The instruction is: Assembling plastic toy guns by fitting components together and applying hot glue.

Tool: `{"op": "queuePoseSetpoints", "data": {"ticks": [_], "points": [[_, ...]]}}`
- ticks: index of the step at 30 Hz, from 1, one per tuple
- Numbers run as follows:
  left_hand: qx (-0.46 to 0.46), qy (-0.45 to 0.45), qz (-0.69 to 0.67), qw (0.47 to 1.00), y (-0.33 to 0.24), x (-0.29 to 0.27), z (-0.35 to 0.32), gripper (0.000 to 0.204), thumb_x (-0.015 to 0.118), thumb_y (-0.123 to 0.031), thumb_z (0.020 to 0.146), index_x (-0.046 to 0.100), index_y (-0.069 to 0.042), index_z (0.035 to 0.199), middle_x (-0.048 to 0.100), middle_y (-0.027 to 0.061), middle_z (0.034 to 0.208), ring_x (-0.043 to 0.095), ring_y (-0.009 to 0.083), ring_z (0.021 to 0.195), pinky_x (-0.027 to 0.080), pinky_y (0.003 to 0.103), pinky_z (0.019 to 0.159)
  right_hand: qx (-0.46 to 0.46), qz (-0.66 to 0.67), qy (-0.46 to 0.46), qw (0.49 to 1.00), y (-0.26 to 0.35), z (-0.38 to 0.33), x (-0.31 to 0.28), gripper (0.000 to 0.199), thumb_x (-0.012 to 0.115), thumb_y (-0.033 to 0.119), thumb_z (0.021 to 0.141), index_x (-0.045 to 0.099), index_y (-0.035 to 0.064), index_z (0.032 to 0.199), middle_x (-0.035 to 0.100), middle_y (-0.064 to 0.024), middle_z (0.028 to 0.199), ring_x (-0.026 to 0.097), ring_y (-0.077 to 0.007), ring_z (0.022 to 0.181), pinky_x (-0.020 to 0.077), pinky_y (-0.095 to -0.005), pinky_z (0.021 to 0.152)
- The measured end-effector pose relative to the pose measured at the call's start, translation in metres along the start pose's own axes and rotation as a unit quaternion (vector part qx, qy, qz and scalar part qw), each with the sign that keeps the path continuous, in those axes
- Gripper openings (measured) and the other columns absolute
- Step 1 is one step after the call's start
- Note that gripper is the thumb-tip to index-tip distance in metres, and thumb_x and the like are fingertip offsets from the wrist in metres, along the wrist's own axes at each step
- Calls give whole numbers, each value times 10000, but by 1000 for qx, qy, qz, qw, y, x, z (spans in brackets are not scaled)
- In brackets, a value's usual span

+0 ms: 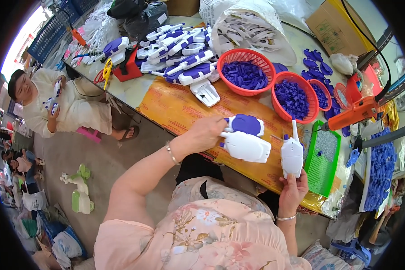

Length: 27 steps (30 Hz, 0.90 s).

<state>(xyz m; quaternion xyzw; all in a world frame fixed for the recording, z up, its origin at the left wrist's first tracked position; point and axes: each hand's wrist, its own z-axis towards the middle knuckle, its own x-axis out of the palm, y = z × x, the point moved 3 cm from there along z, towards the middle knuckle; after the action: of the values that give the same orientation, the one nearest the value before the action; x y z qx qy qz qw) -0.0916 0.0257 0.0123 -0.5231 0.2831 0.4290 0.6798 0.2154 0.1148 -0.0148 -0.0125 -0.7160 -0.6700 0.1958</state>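
Note:
My left hand (206,135) is closed on the narrow ends of two toy walkie-talkies, held side by side above the table. One turns its plain white side (247,147) up; the other, behind it, has a purple face (246,124). My right hand (294,188) grips the lower end of a white toy walkie-talkie (292,156), its antenna pointing away from me. Just right of that hand lies a green tray (320,177) with small silvery pieces in its far part. An orange power screwdriver (353,114) hangs above the tray's far end.
Red baskets (246,91) of purple parts stand behind my hands. Finished-looking purple and white toys (184,54) are heaped at the back left, beside a sack (249,33) of white parts. Orange sheeting (175,105) covers the table's near side. Another person (60,101) sits at the left, holding similar toys.

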Motion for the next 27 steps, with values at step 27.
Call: {"op": "queuePoseSetpoints", "data": {"ticks": [27], "points": [[-202,-240,282,907,128,-102,22,237,631,-199,805,598,-20,957,604,147,904,583,343,944,446,474,825,15,-11,-1,1000,3,-1,4,334,633,51,875,523,-24,1181,602,-75,1072,602,-130,877,544,-252,669]]}}
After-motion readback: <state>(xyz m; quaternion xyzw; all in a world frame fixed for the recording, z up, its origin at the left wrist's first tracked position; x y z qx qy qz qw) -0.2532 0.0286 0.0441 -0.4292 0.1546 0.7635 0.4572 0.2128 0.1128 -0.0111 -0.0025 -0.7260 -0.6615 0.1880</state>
